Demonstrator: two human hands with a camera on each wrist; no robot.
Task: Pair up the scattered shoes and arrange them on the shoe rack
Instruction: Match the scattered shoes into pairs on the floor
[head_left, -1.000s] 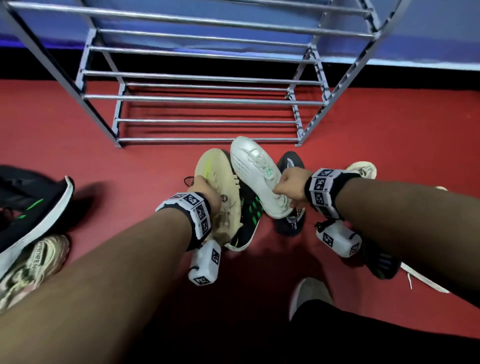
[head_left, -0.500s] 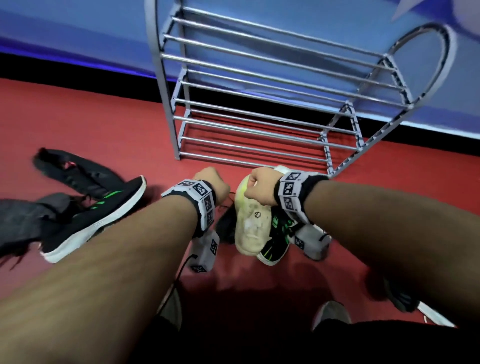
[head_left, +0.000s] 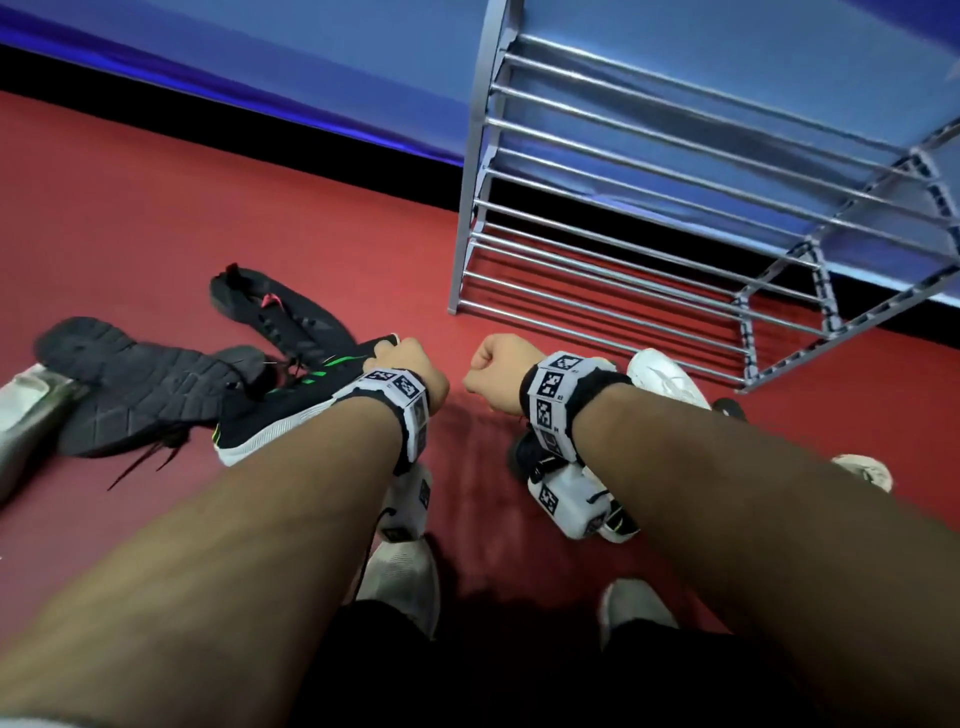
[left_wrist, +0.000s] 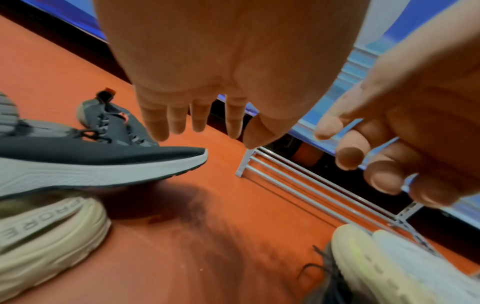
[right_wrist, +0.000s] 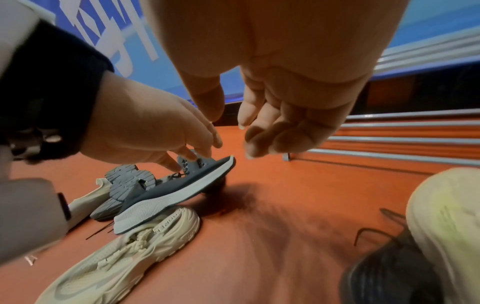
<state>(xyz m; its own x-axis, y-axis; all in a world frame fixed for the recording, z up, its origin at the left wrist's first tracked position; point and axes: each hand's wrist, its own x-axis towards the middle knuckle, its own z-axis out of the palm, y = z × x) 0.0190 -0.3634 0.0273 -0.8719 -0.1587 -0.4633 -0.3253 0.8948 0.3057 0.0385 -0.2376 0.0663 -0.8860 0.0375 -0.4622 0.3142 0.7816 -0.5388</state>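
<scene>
The white shoes (head_left: 667, 382) are now left on the floor at centre right, and the black green-striped shoe (head_left: 291, 415) at centre left is reached for by the released left hand (head_left: 410, 371), the right hand (head_left: 496, 374) loosely curled, empty.

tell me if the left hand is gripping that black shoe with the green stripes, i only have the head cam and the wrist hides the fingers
Observer: No. In the left wrist view the left hand has straight fingers spread above the black shoe, curled round nothing.
Operator: right hand looks like a fist from here, is it carrying anything
Observer: Nothing. The right wrist view shows the right hand with loosely curled fingers and nothing in them.
Operator: anything hidden under my left arm
Observer: Yes, a beige shoe lies there, and the black shoe's heel end appears to rest on it, with its toe raised off the floor.
</scene>
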